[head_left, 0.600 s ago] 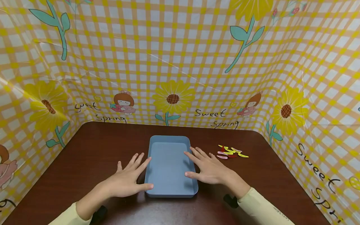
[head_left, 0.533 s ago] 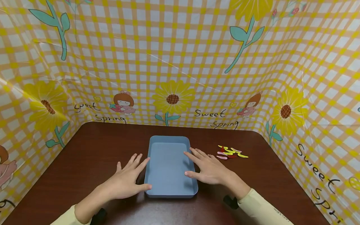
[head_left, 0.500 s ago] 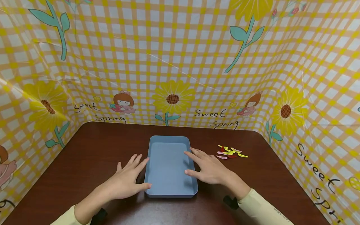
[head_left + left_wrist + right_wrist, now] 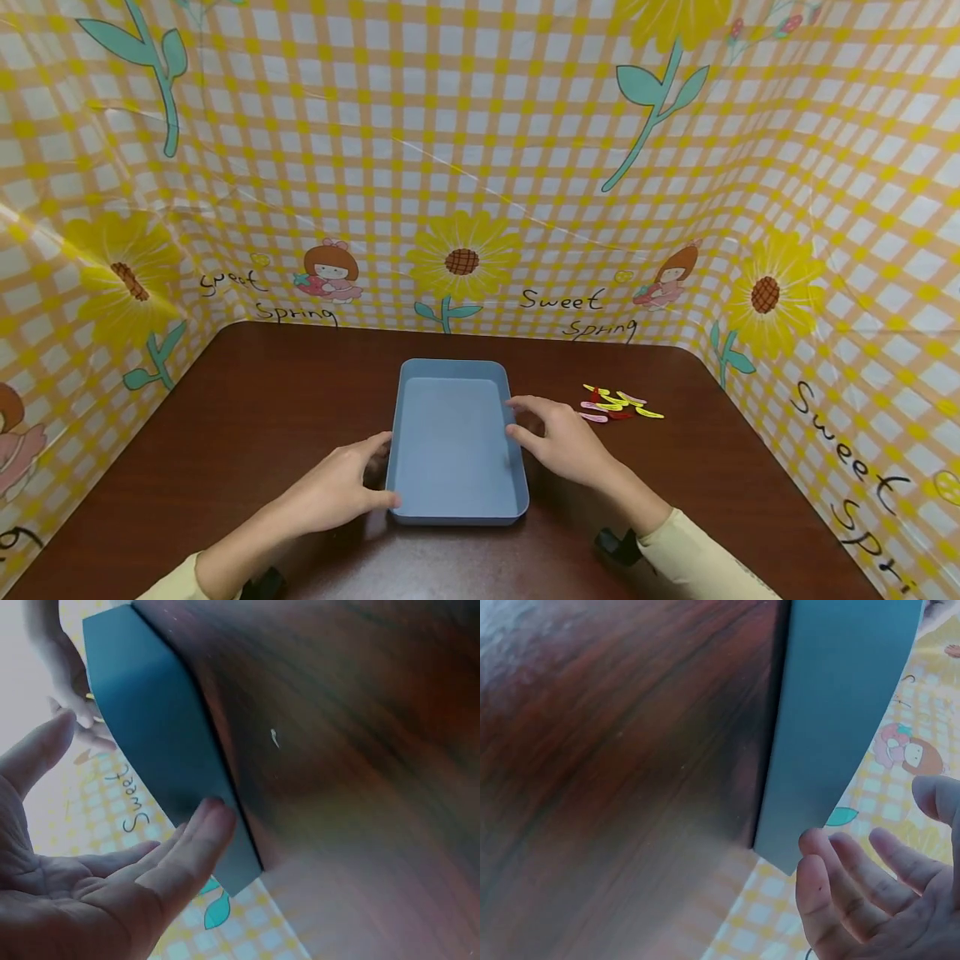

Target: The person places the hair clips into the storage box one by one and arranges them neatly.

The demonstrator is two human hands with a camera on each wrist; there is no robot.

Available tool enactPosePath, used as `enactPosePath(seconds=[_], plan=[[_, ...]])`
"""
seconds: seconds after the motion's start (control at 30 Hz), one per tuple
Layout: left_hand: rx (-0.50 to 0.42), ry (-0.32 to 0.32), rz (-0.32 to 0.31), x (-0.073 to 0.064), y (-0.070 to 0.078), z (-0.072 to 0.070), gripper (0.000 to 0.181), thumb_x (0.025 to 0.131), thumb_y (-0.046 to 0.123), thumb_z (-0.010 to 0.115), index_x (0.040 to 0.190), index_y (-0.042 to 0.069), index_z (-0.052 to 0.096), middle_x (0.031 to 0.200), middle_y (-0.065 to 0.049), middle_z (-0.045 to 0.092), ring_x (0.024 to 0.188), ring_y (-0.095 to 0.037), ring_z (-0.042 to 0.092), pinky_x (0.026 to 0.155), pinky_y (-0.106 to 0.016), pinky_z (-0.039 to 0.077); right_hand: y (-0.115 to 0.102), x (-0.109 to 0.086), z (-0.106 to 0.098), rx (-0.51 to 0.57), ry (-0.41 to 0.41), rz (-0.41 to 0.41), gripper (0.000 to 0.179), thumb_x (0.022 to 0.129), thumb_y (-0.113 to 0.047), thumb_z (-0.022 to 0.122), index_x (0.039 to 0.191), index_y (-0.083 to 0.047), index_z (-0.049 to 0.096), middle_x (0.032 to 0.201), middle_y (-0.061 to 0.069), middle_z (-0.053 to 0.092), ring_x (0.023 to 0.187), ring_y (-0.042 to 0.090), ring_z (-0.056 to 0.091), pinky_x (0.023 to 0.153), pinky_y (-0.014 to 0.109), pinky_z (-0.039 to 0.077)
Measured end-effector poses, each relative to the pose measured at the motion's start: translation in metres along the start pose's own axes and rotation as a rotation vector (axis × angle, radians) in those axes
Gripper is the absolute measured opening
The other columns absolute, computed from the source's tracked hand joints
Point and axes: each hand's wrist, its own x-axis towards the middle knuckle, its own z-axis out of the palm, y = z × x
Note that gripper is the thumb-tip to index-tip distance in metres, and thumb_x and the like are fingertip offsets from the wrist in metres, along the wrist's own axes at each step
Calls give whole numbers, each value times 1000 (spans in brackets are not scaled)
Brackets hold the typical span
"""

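A shallow blue rectangular tray [image 4: 453, 450] lies lengthwise on the dark brown table. My left hand [image 4: 337, 487] is at its left side, thumb at the rim near the front corner. In the left wrist view, fingertips of that left hand [image 4: 142, 892] touch the tray's outer wall [image 4: 150, 712], while the thumb stands apart from it. On the opposite side, my right hand [image 4: 566, 437] has its thumb and forefinger by the right rim. The right wrist view shows the right hand's loosely bent fingers [image 4: 821, 900] close to the tray wall [image 4: 832, 712]; contact there is unclear.
Several snap hair clips [image 4: 615, 403] in yellow, pink and red lie in a loose group beyond my right hand. A checked cloth [image 4: 465, 167] with sunflowers hangs around the back and sides of the brown table [image 4: 300, 375].
Both hands, earlier spread flat over the tray's side rims, have drawn their fingers in and moved outward to its sides. The tray and hair clips stay in place.
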Motion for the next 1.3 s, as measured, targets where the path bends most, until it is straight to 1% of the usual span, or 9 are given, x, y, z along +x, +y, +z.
enactPosePath(seconds=[0.1, 0.2, 0.3, 0.37, 0.53, 0.7, 0.83, 1.17, 1.3], plan=[[-64, -42, 23, 0, -1, 1, 95, 78, 28, 87, 152, -2, 36, 137, -16, 59, 113, -28, 64, 88, -48, 53, 2, 2, -1, 51, -4, 11, 36, 95, -28, 71, 130, -19, 65, 115, 1, 72, 88, 12, 66, 72, 28, 52], [-122, -81, 30, -1, -2, 2, 94, 76, 22, 89, 151, -1, 38, 140, -20, 55, 109, -28, 64, 81, -44, 54, 6, 4, -2, 80, -12, 28, 35, 96, -26, 70, 129, -18, 65, 116, 2, 72, 88, 14, 66, 71, 28, 52], [-161, -99, 25, -2, -4, 4, 90, 75, 19, 89, 149, 1, 41, 142, -20, 53, 105, -25, 64, 77, -41, 53, 10, 5, -4, 113, -12, 52, 34, 96, -25, 69, 129, -16, 65, 117, 2, 71, 88, 17, 65, 72, 29, 52], [-175, -99, 22, -2, -4, 6, 87, 75, 17, 88, 148, 1, 42, 142, -21, 52, 104, -24, 64, 76, -40, 52, 13, 6, -5, 143, -13, 72, 35, 97, -23, 69, 130, -14, 64, 117, 3, 71, 87, 18, 64, 72, 30, 52], [-168, -97, 22, -3, -4, 8, 80, 79, 16, 85, 146, 1, 44, 143, -21, 52, 103, -24, 64, 75, -40, 52, 19, 5, -9, 213, -27, 116, 37, 97, -21, 67, 133, -12, 62, 117, 6, 70, 84, 23, 67, 69, 31, 52], [-162, -96, 14, -3, -3, 8, 77, 80, 15, 84, 145, 1, 45, 142, -19, 52, 102, -22, 63, 73, -39, 50, 23, 5, -15, 247, -25, 134, 37, 98, -21, 67, 133, -14, 61, 118, 10, 68, 88, 29, 69, 70, 31, 53], [-160, -86, 6, -2, -2, 8, 77, 80, 14, 84, 144, 0, 45, 139, -18, 54, 101, -22, 63, 73, -38, 50, 26, 4, -21, 274, -19, 147, 35, 98, -21, 67, 133, -17, 61, 122, 14, 68, 88, 29, 70, 71, 32, 55], [-166, -79, -12, 5, -3, 8, 77, 80, 13, 85, 144, 0, 45, 142, -20, 52, 103, -23, 62, 74, -38, 51, 48, 1, -33, 352, -29, 118, 37, 100, -24, 64, 135, -13, 59, 130, 22, 62, 90, 34, 71, 72, 40, 57], [-166, -72, -12, 8, -3, 9, 77, 79, 13, 85, 144, 0, 45, 143, -20, 51, 103, -23, 63, 74, -38, 51, 57, 0, -40, 383, -12, 112, 38, 102, -24, 62, 137, -12, 57, 130, 24, 61, 89, 32, 71, 71, 39, 58]])
